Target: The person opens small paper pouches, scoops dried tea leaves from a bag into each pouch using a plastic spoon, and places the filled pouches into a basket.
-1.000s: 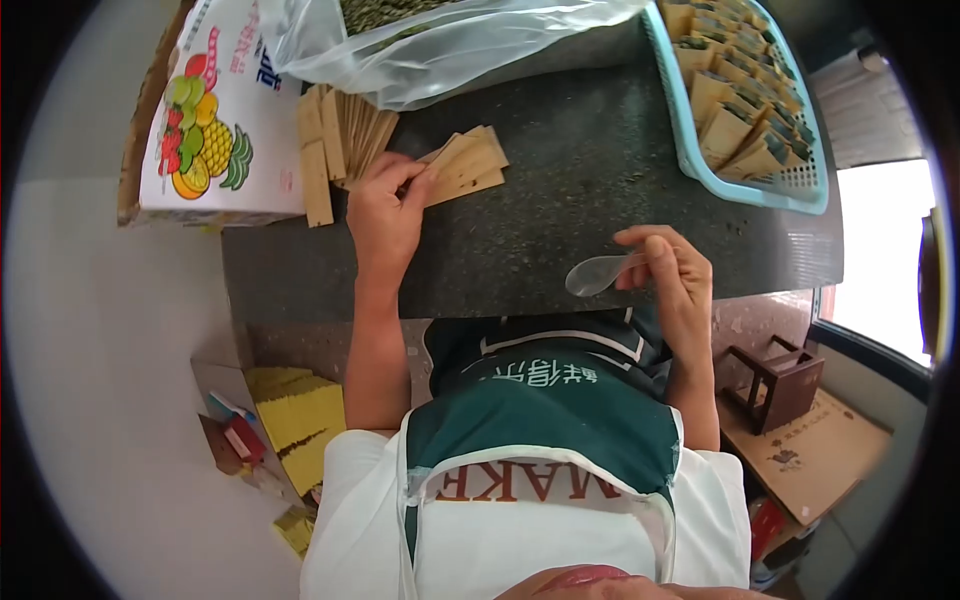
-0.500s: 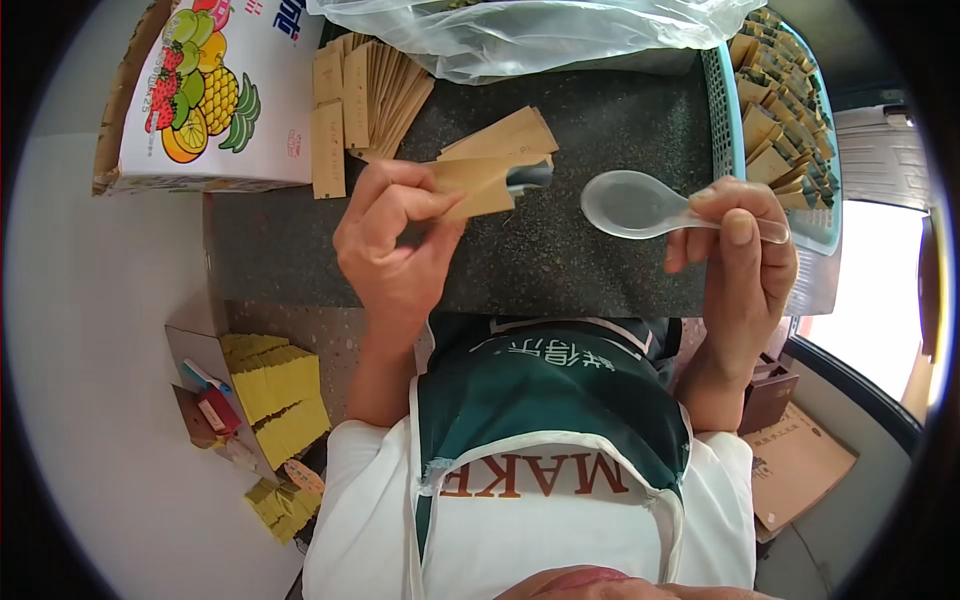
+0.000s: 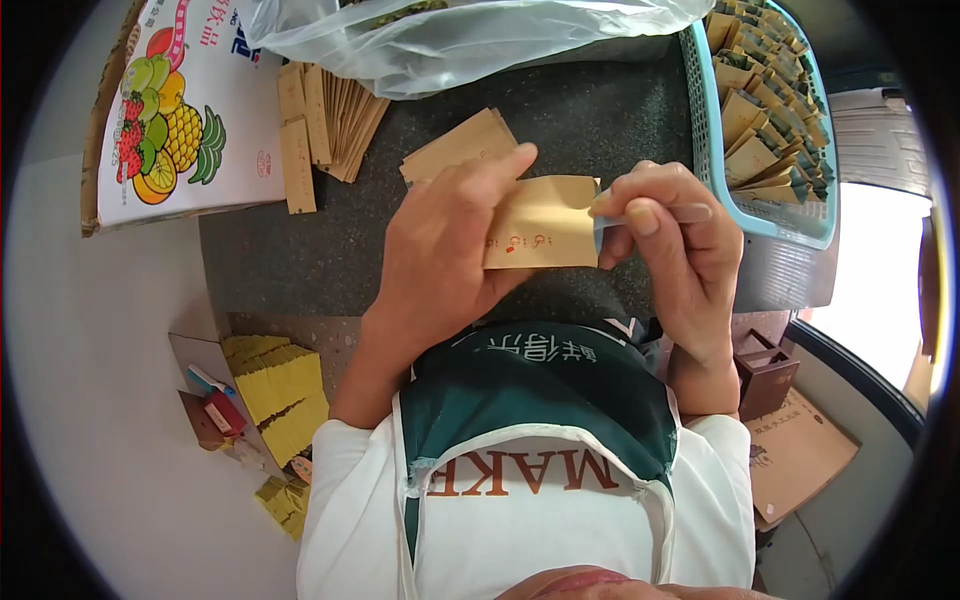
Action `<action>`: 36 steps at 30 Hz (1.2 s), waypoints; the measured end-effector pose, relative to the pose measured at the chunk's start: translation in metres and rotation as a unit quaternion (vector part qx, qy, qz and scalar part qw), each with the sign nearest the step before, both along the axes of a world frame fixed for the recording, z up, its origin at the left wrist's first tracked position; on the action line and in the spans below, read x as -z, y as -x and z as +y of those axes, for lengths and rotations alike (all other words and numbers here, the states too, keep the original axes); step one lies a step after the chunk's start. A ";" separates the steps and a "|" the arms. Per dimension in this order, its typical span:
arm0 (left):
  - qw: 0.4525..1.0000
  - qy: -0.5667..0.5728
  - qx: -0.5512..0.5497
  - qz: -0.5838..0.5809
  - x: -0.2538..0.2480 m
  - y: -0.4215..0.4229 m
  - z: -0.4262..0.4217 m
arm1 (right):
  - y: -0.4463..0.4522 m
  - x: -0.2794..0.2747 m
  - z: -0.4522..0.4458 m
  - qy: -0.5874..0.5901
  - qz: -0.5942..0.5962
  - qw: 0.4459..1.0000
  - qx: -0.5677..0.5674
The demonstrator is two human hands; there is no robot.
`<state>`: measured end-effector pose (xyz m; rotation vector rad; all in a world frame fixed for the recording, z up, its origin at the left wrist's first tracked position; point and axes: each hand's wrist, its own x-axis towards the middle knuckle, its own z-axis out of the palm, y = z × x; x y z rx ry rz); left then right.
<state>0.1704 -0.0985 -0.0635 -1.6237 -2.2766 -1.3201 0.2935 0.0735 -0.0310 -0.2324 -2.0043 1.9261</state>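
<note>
My left hand is closed around a brown paper packet with small red print, held level over the dark speckled counter. At the packet's right end, my right hand pinches the handle of a clear plastic spoon. The spoon's bowl is out of sight, apparently inside the packet's mouth. Just behind my left hand lie a few flat brown packets. A fanned row of more brown packets lies farther left.
A fruit-printed carton stands at the back left, with a clear plastic bag at the back. On the right, a light blue basket holds many brown packets. Yellow packets sit in a box below left of the counter.
The spoon has moved left, its bowl going from plain view to hidden at the packet's mouth. My left hand has turned the packet so its printed side shows. The view has shifted slightly.
</note>
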 end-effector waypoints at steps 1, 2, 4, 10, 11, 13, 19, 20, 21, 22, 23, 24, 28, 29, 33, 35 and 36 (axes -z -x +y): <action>0.999 0.046 0.004 0.005 -0.007 -0.002 0.003 | -0.001 -0.001 0.004 -0.053 0.013 0.998 -0.019; 0.997 0.072 0.023 0.008 -0.009 0.000 0.003 | -0.002 0.000 0.008 -0.053 0.017 0.998 -0.015; 0.997 0.075 0.030 0.009 -0.011 0.006 0.003 | -0.003 0.001 0.014 -0.164 0.049 0.985 -0.028; 0.998 0.043 0.025 0.027 -0.011 0.008 0.011 | -0.002 0.000 0.020 -0.255 0.101 0.962 -0.017; 0.999 0.023 0.035 0.026 -0.012 0.007 0.013 | -0.002 -0.001 0.020 -0.248 0.096 0.964 -0.009; 1.000 0.009 0.029 0.006 -0.012 0.004 0.017 | -0.006 -0.004 0.017 -0.141 0.048 0.989 0.007; 0.997 -0.052 0.050 -0.043 -0.011 0.006 0.025 | -0.005 -0.003 0.020 0.127 0.010 0.992 -0.001; 0.995 -0.057 0.058 -0.058 -0.013 0.007 0.025 | -0.005 -0.004 0.019 0.120 -0.003 0.993 0.007; 0.995 -0.062 0.059 -0.051 -0.015 0.009 0.027 | -0.004 -0.007 0.020 0.110 -0.012 0.994 0.014; 0.995 -0.063 0.066 -0.046 -0.015 0.011 0.028 | -0.003 -0.011 0.019 0.074 -0.015 0.997 0.031; 0.995 -0.063 0.071 -0.041 -0.017 0.013 0.029 | -0.002 -0.014 0.021 0.024 -0.007 0.999 0.023; 0.996 -0.050 0.070 -0.023 -0.019 0.016 0.029 | -0.003 -0.017 0.025 -0.025 -0.001 1.000 0.014; 0.993 -0.052 0.110 0.001 -0.033 0.027 0.037 | 0.000 -0.044 0.036 -0.057 0.022 0.998 -0.024; 0.993 -0.056 0.106 0.007 -0.035 0.029 0.040 | 0.002 -0.051 0.038 -0.016 0.023 0.999 -0.025; 0.990 -0.078 0.117 0.015 -0.048 0.039 0.052 | 0.019 -0.071 0.054 0.063 0.004 0.996 -0.058; 0.990 -0.069 0.122 0.006 -0.055 0.048 0.054 | 0.029 -0.075 0.063 0.055 0.006 0.996 -0.063; 0.990 -0.070 0.124 0.007 -0.055 0.051 0.055 | 0.035 -0.075 0.065 0.013 0.021 0.997 -0.069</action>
